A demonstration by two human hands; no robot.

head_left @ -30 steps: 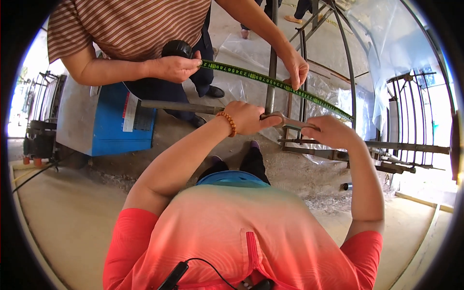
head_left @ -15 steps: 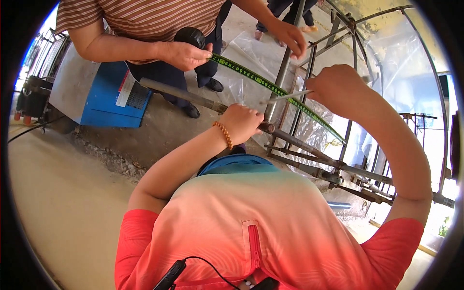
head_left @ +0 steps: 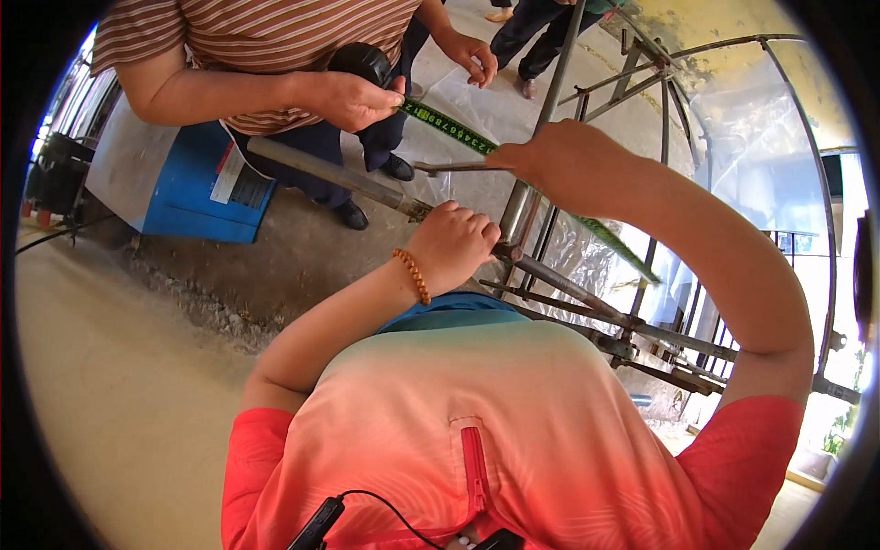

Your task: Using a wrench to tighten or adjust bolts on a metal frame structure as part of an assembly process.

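Note:
My left hand (head_left: 454, 246), a beaded bracelet at its wrist, is closed around a rusty metal pipe (head_left: 339, 174) near where that meets an upright pipe (head_left: 520, 213). Between the fingers of my right hand (head_left: 566, 163) is a thin rod (head_left: 449, 168), its narrow tip pointing left above the pipe. A green tape measure blade (head_left: 449, 126) runs slanting down to the right, passing behind my right hand. Its black case (head_left: 362, 62) is in the hand of a person (head_left: 344, 103) in a striped shirt, facing me.
A scaffold-like frame of metal pipes (head_left: 674, 337) stands to the right, with clear plastic sheeting (head_left: 756, 137) behind it. A blue and grey machine (head_left: 197, 188) sits at the left. Other people's legs (head_left: 530, 41) show at the back.
My right hand has moved left with the rod, whose tip now reaches beyond the tape blade. The other person's free hand has drawn back to the left. My left hand stays on the pipe.

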